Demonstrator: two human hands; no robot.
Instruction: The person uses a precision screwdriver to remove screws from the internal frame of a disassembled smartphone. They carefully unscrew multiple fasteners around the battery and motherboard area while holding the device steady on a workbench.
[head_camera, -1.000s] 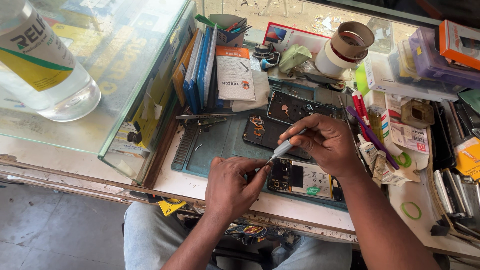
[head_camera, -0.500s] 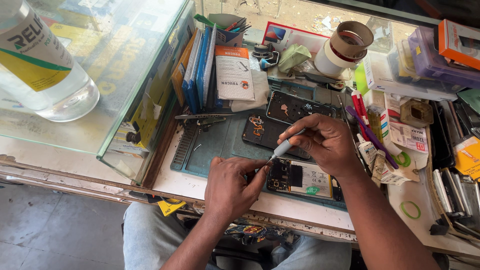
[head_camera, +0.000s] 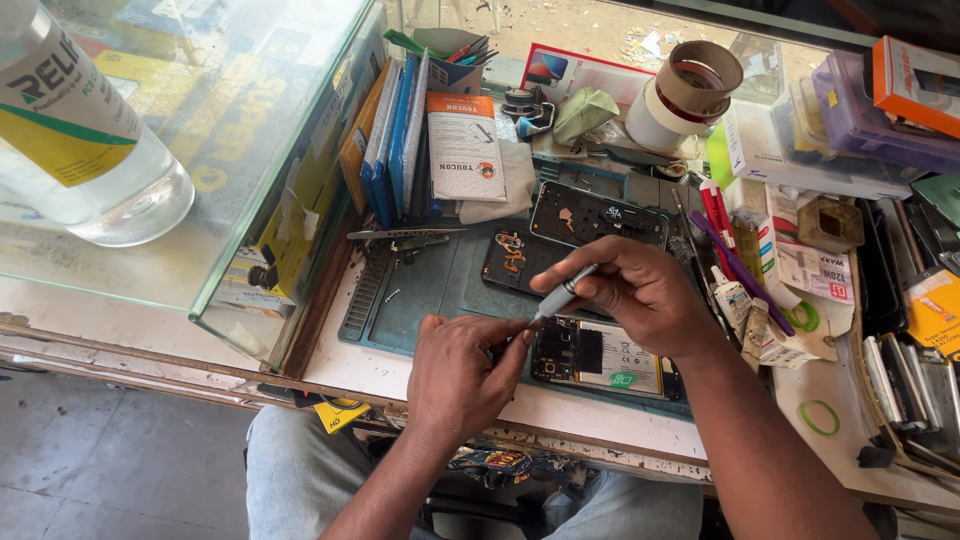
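Head view, left to right. Far left, on the glass case (head_camera: 150, 280): clear bottle (head_camera: 80, 140), cut off by the frame. At the case's right wall: upright books (head_camera: 390, 140), a white booklet (head_camera: 465, 150). On the surface's blue mat (head_camera: 440, 290): tweezers (head_camera: 405, 235) near the mat's back-left corner, untouched. Left hand (head_camera: 465, 385) at the surface's front edge, fingers (head_camera: 510, 345) curled shut, pinching something too small to make out, pressed against the left end of the opened phone (head_camera: 600, 360). Phone lying flat at the front edge, back off, board and battery bare. Right hand (head_camera: 640, 295) above it, fingers closed round a thin grey screwdriver (head_camera: 560, 295), tip down at the phone's upper-left corner, just beside the left fingertips. Behind the right hand: two more opened phone shells (head_camera: 600, 215), dark, partly covered by the hand. Judged from this: case already opened, inner work under way, reassembly not yet begun. Further right: tape rolls (head_camera: 690, 95) at the back edge, a purple tool (head_camera: 740, 270), cartons (head_camera: 800, 260), a green rubber band (head_camera: 820, 418) near the front-right corner. Hidden: the screwdriver's tip and the exact screw or part under it, blocked by the fingers; right edge clutter hard to tell apart.
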